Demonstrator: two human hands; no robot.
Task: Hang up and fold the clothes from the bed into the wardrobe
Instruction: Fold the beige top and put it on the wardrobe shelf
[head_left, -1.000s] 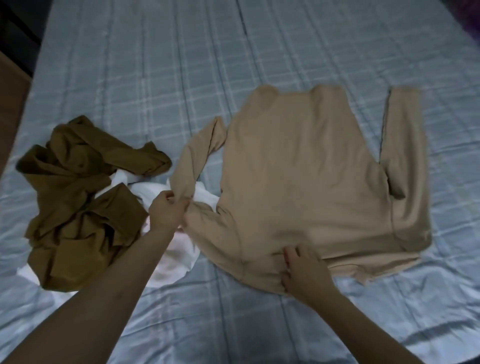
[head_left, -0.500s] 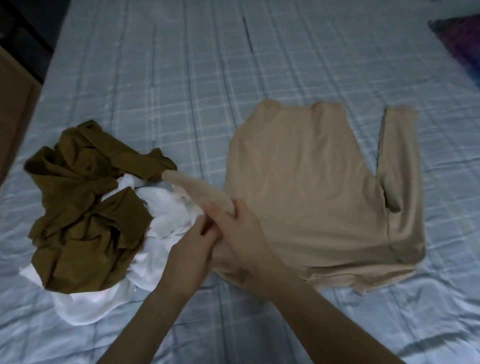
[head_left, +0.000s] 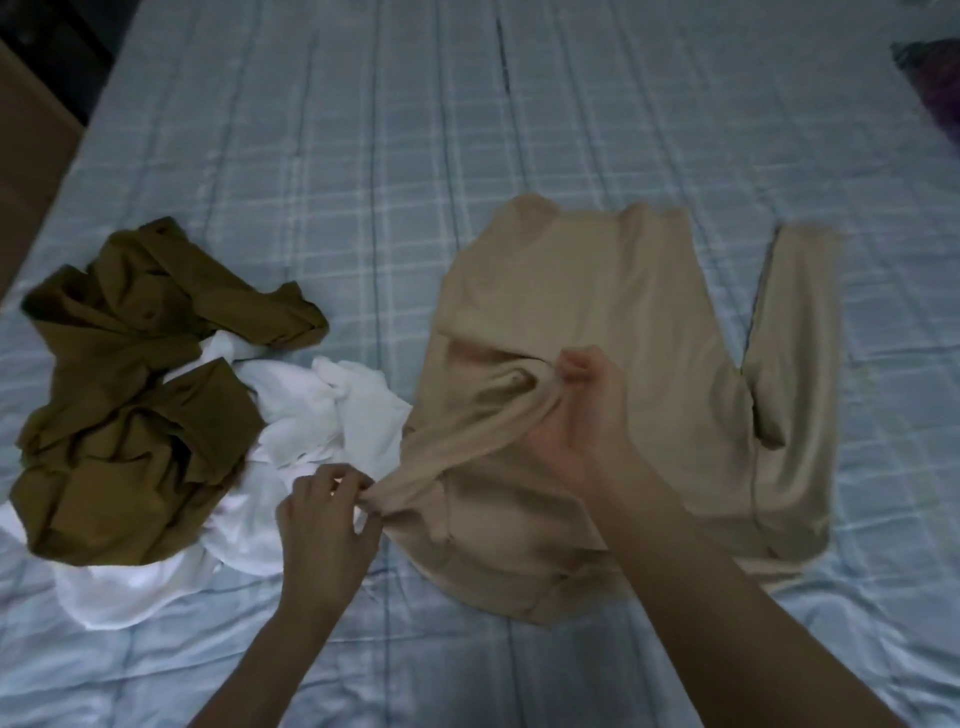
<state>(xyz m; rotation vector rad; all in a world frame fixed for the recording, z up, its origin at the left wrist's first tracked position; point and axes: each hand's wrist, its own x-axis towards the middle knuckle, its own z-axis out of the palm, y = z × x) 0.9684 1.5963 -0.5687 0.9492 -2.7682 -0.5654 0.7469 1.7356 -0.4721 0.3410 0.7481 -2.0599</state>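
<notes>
Bare forearms (head_left: 727, 597), apparently no sleeves

— What is the beige top (head_left: 597, 291) made of?
— Soft, matt knit cloth, smooth, thin enough to bunch.
— And the pile on the left?
— Olive-brown garment (head_left: 130, 374), matt, crumpled cloth; white garment (head_left: 322, 410), light cloth.
— The bed sheet (head_left: 363, 156)?
— Blue checked cloth with a slight sheen near the front.

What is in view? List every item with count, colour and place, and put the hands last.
beige top: one, beige, flat on the bed right of centre, one sleeve pulled across its front.
brown garment: one, olive brown, crumpled at left.
white garment: one, white, bunched under and beside the brown one.
bed sheet: one, pale blue check, under everything.
dark item: one, purple, top right edge, unclear.
left hand: pinches the sleeve's base.
right hand: grips the sleeve farther along.
</notes>
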